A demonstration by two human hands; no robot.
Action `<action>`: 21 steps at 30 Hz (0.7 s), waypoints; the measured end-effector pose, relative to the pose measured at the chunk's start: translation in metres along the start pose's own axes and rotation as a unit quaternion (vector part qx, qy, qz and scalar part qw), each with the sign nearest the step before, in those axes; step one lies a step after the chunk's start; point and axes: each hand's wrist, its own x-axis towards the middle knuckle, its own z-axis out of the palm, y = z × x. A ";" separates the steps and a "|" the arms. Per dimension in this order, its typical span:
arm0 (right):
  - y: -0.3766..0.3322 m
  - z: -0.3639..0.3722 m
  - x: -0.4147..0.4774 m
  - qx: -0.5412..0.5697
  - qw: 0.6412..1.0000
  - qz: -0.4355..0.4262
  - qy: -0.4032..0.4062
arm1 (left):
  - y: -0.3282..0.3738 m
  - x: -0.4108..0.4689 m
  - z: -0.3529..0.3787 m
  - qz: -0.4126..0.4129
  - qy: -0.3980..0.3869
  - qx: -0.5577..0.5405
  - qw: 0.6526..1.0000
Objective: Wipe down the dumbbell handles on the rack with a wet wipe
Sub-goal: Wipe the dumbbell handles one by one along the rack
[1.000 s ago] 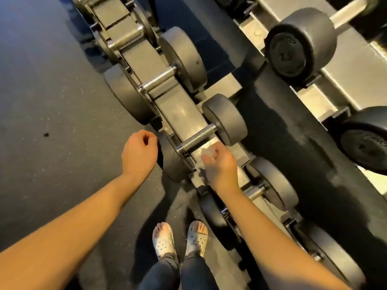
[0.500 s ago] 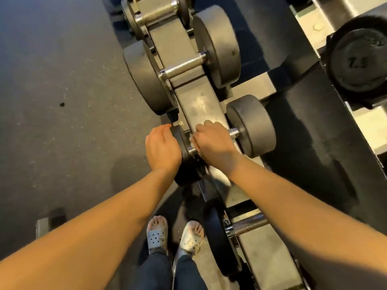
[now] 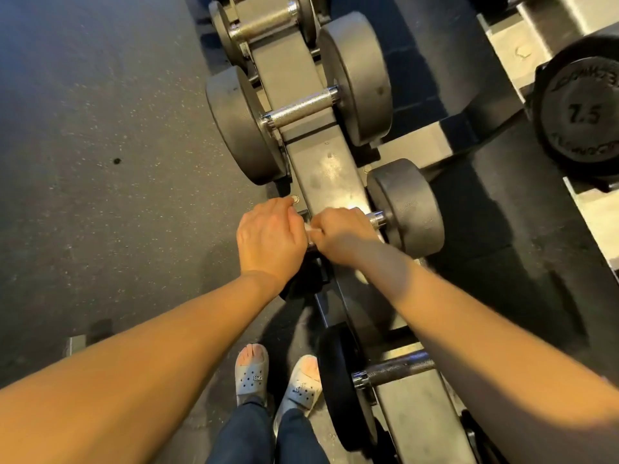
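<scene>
A small grey dumbbell (image 3: 407, 205) lies across the rack's sloping rail (image 3: 321, 175) at mid frame. My right hand (image 3: 345, 237) is curled round its metal handle, of which only the shiny far end (image 3: 376, 217) shows. A strip of white wet wipe (image 3: 313, 229) peeks out at the thumb side of that hand. My left hand (image 3: 271, 236) lies cupped over the dumbbell's near head, fingers curled round it and hiding most of it. The two hands touch.
A bigger dumbbell with a knurled handle (image 3: 301, 108) sits just beyond, another handle (image 3: 264, 25) above it. A dark one (image 3: 392, 366) lies nearer me. A head marked 7.5 (image 3: 582, 112) is on the right rack. Sandalled feet (image 3: 251, 376) stand on the rubber floor.
My left hand came from hanging free onto the dumbbell's near head. My right hand moved up from the rail and closed round the handle with the wipe.
</scene>
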 end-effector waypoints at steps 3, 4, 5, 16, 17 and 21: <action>-0.012 -0.018 0.044 0.046 0.985 0.064 -0.154 | 0.000 -0.001 -0.001 -0.023 0.010 -0.037 0.999; -0.015 -0.017 0.050 0.033 0.981 0.065 -0.182 | 0.000 -0.002 -0.001 -0.028 0.013 -0.044 0.999; -0.017 -0.016 0.052 0.015 0.978 0.064 -0.199 | 0.000 -0.002 0.000 -0.031 0.017 -0.046 0.998; 0.014 0.055 -0.016 0.049 0.936 -0.162 0.308 | -0.002 -0.001 0.004 -0.038 0.017 -0.037 0.998; 0.016 0.060 -0.017 0.038 0.923 -0.180 0.339 | -0.002 -0.001 0.004 -0.036 0.016 -0.038 0.998; 0.011 0.082 -0.030 0.170 0.913 -0.127 0.350 | -0.003 0.000 0.005 -0.038 0.015 -0.044 0.998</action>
